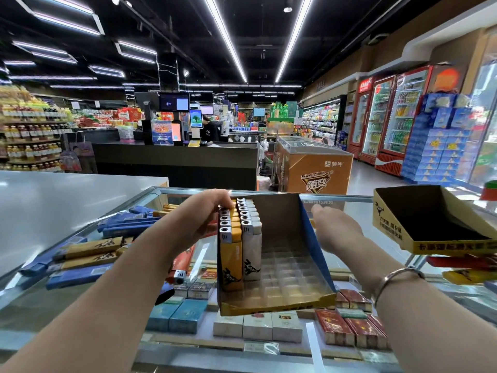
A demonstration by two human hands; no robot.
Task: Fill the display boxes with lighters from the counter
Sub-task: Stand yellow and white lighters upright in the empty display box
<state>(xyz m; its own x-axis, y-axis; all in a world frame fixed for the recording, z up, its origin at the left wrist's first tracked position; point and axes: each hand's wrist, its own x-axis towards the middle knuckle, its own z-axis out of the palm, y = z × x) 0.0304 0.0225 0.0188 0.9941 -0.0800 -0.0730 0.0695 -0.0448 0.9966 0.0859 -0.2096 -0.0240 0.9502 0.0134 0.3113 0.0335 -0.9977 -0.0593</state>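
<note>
A cardboard display box (293,304) with a clear slotted tray stands on the glass counter (32,297). Two rows of upright lighters fill its left side: a yellow row (231,257) and a white row (252,249). My left hand (204,219) curls over the far tops of the yellow row, fingers on the metal caps. My right hand (333,232) rests against the outside of the box's blue right wall, fingers relaxed. Loose blue and tan lighters (88,251) lie on the counter to the left. A second, empty yellow box (395,230) sits at the right.
Red and yellow lighters (465,267) lie under the empty box at the right edge. An orange lighter (181,265) lies left of the filled box. Cigarette packs (258,327) show beneath the glass. A grey countertop (67,200) extends to the left; shop aisles and fridges lie beyond.
</note>
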